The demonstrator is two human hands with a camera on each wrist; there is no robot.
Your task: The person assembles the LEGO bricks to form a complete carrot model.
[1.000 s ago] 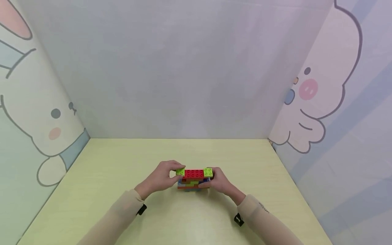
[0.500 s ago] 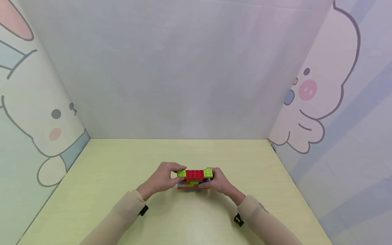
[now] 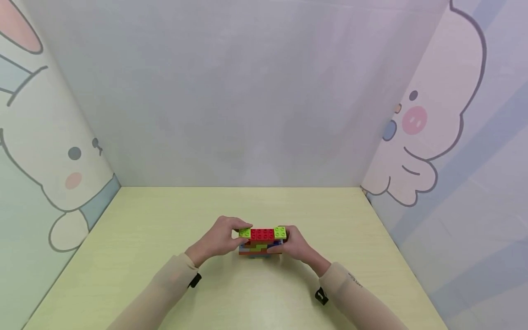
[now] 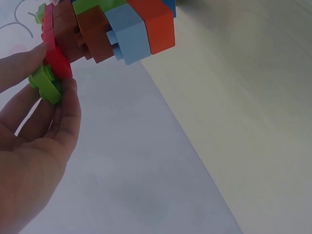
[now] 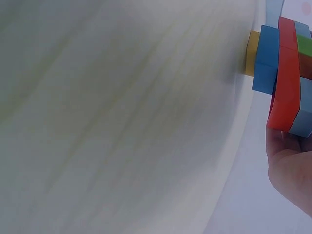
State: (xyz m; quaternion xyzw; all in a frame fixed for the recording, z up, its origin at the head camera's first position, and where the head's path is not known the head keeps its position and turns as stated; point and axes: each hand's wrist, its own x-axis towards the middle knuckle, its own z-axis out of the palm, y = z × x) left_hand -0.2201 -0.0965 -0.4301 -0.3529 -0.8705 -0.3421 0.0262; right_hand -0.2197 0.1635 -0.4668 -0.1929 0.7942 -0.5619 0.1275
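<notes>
A stack of toy building bricks (image 3: 258, 248) is between my hands in the middle of the head view. Red studded bricks (image 3: 262, 234) span its top, with a lime-green brick (image 3: 280, 232) at the right end. Thumb and fingers of my left hand (image 3: 220, 236) pinch another lime-green brick (image 3: 244, 233) at the left end. In the left wrist view that green brick (image 4: 48, 87) touches the red layer and looks slightly tilted. My right hand (image 3: 298, 245) grips the stack's right side. In the right wrist view, its fingers are partly hidden behind the orange-red brick (image 5: 286, 78).
The pale yellow table (image 3: 264, 298) spreads around the hands. A grey back wall (image 3: 243, 101) and cartoon-printed side walls (image 3: 453, 238) enclose it. Black straps (image 3: 321, 296) show at both sleeve cuffs.
My left hand has shifted slightly to the right with the lime-green brick pinched in it. The right hand and the stack stay nearly still.
</notes>
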